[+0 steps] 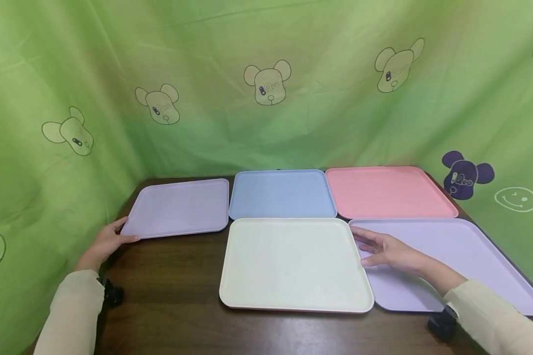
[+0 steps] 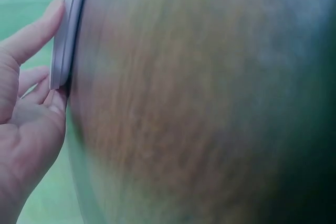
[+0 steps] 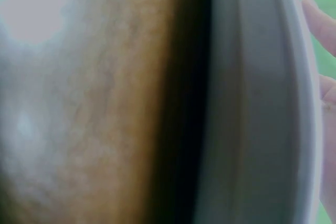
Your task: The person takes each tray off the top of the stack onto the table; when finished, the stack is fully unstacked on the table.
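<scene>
My left hand (image 1: 105, 242) is at the near left corner of a small lilac tray (image 1: 177, 207), far left on the table. In the left wrist view, thumb and fingers of that hand (image 2: 26, 114) pinch the edge of the lilac tray (image 2: 68, 35). A white tray (image 1: 293, 266) lies at the front middle. Along its right edge rests my right hand (image 1: 388, 252), thumb and fingers nearly straight, over the left part of a larger lilac tray (image 1: 462, 246). Only bits of the right hand (image 3: 328, 129) show beyond a blurred tray rim (image 3: 262, 103) in the right wrist view.
Behind the white tray a blue tray (image 1: 282, 195) sits beside a pink tray (image 1: 391, 192), forming a back row with the small lilac one. Dark wooden table (image 1: 169, 296) shows at the front left. A green curtain (image 1: 213, 128) hangs behind and on both sides.
</scene>
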The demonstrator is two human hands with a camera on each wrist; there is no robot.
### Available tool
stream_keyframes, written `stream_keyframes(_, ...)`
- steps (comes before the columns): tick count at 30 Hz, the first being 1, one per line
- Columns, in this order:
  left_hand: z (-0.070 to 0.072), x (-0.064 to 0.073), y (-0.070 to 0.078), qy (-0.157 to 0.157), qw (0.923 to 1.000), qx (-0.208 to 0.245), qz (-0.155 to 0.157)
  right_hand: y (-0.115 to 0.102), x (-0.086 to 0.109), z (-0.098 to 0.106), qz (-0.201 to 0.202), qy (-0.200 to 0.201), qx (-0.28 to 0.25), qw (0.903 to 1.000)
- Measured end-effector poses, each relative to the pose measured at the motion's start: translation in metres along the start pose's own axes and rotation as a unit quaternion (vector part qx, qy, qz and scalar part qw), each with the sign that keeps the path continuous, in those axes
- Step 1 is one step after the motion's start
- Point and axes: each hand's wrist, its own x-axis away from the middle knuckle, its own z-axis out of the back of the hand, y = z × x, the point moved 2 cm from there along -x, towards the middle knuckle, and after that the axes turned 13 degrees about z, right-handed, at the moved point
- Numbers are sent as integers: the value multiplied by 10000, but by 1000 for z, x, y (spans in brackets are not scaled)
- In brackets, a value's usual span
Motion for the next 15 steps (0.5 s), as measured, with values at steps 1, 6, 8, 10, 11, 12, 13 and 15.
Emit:
stream_keyframes(1,0,0,1,33,10000,4,18,1,0,0,-26,17,8,10000)
stream_keyframes(6,-1,-3,3,299,9995,-21,60,3,-1,0,-95,46,29,9999)
stream_keyframes(8,-2,-5,3,453,9989,-86,55,2,-1,0,-103,45,44,9999)
stream_keyframes(10,-3,-8,5,604,9981,-98,-2,1,-1,-1,-114,46,54,9999)
stream_keyframes(11,-3,-9,6,698,9975,-126,-39,1,-1,-1,-113,43,60,9999)
stream_keyframes(12,-4,-9,7,780,9968,-136,-80,1,-1,-1,-103,35,38,9999)
stream_keyframes(13,-5,-10,9,868,9960,-181,-135,1,-1,-1,-90,30,18,10000)
stream_keyframes(15,-7,-12,12,1002,9944,-233,-253,1,0,-1,-74,25,-16,10000)
